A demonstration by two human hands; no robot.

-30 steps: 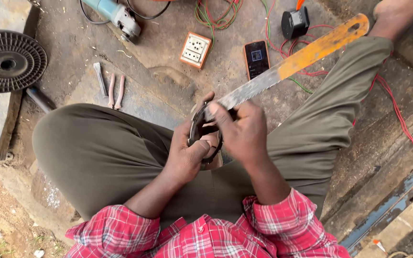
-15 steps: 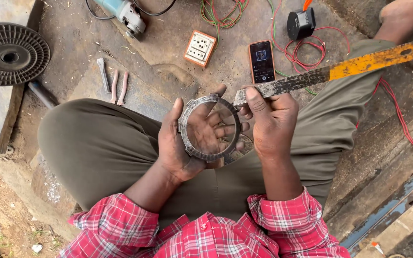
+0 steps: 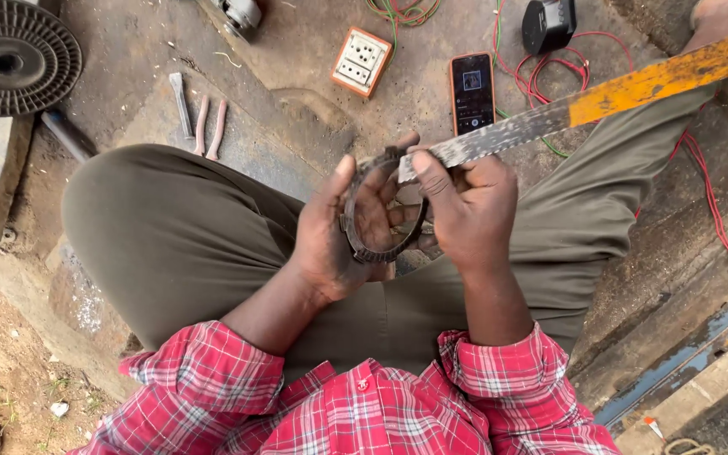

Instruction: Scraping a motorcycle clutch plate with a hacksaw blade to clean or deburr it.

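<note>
Two hands on one metal ring (image 3: 374, 221): left hand (image 3: 334, 232) cupping it, right hand (image 3: 465, 211) clenched round one saw blade (image 3: 583, 105).

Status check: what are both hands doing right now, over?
Left hand cradles toothed metal ring. Right hand grips orange-handled flat blade, tip at ring's rim. Nothing between them.

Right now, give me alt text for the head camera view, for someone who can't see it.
A seated person's left hand holds a toothed metal ring over their lap while the right hand presses a long flat blade with an orange end against it. A phone, switchboard and wires lie on the ground.
</note>
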